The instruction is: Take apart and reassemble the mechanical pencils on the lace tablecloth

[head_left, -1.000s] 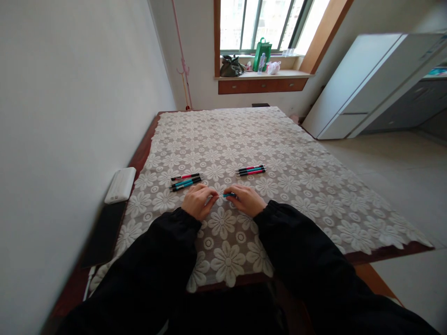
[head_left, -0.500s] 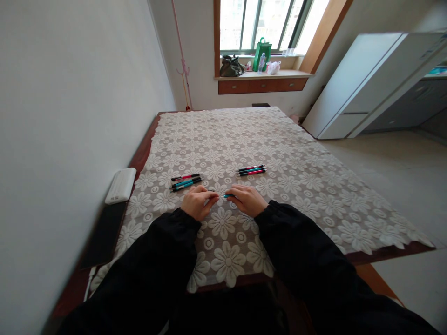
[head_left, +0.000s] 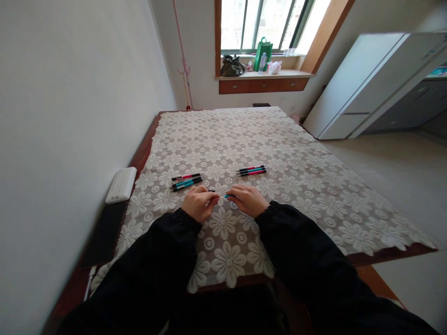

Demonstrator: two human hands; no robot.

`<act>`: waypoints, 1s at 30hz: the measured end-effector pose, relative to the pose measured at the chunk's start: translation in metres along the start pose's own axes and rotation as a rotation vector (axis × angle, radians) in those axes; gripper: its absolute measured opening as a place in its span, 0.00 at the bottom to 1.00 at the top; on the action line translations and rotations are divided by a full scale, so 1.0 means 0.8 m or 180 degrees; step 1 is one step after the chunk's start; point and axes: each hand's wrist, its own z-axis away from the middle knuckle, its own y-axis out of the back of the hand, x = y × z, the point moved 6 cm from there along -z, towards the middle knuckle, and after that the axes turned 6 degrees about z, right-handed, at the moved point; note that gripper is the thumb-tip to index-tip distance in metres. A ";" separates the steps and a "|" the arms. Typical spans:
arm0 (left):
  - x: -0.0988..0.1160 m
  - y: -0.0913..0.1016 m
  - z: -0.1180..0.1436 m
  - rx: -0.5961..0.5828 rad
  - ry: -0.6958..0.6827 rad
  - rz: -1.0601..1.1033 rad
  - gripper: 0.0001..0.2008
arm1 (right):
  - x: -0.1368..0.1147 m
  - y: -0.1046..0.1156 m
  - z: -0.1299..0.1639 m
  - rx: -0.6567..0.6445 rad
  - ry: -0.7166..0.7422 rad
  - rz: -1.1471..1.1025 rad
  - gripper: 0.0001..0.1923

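Observation:
My left hand [head_left: 197, 203] and my right hand [head_left: 248, 200] meet over the lace-covered table [head_left: 314, 186], both pinching a thin blue pen [head_left: 226, 196] that spans the small gap between them. A black bit shows just above my left fingers; I cannot tell if it is a pen part. To the far left of my hands lies a group of three pens [head_left: 186, 181], one pink and two blue. A second group of three pens [head_left: 252, 170] lies beyond my right hand.
A white flat box [head_left: 120, 184] lies at the table's left edge by the wall, with a dark flat object [head_left: 104, 232] nearer to me. A windowsill [head_left: 265, 73] with bags stands at the back, a white cabinet [head_left: 366, 83] at right.
My hands have stayed almost still on the pen; the fingers shifted only slightly.

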 end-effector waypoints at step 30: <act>0.007 0.007 0.000 0.0369 -0.0336 0.0312 0.06 | -0.017 0.006 -0.002 -0.0006 0.0159 -0.0280 0.10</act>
